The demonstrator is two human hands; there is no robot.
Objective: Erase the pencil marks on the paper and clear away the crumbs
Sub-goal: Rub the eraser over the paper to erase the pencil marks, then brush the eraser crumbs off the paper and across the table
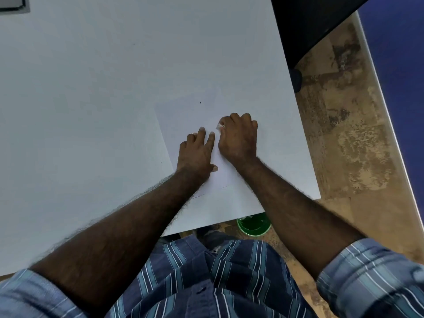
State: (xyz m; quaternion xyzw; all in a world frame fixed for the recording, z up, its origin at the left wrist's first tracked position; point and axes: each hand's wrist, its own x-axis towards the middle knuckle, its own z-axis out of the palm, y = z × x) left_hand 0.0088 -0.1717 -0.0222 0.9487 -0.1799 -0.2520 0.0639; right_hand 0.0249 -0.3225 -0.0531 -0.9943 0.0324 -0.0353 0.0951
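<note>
Two hands meet on a white sheet of paper [190, 115] near the table's right front corner. Right hand [238, 136] is curled into a fist, pinching a small white eraser [220, 126] whose tip peeks out at its 10 o'clock side, down against the sheet. Left hand [197, 152] lies flat just beside it, fingers spread and pressing the paper down. Paper edges are faint against the white table [91, 88]; a tiny dark mark [200, 102] sits at 12 o'clock from the hands. Wide bare tabletop spreads toward 9 and 12 o'clock, while the table's right edge runs close at 3 o'clock. Most of the eraser is hidden in the fist. Below the front edge, a green container [253, 226] shows partly, cut off by the table and right forearm.
</note>
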